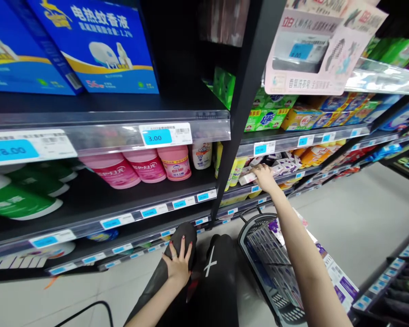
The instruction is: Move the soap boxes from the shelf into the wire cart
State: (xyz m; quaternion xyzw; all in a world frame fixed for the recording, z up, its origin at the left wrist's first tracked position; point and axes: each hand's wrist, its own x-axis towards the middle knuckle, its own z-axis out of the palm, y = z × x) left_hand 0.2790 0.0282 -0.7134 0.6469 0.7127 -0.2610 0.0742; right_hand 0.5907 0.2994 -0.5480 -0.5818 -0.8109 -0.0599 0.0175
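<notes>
Reaching to the front edge of a mid-height shelf (225,193), the right hand (265,177) is lying with fingers curled over a white-and-purple packet (247,178) that is jutting past the lip; whether it is actually gripping is hidden. More such packets (286,164) are crowding behind, too jumbled to count. The left hand (179,263) is resting flat and spread on a black-clad knee (187,231), holding nothing. One black basket (259,245) is standing just beside the right forearm, which is partly covering it. Three pink bottles (146,164) are standing one bay left. Open floor (354,204) is stretching away rightward.
</notes>
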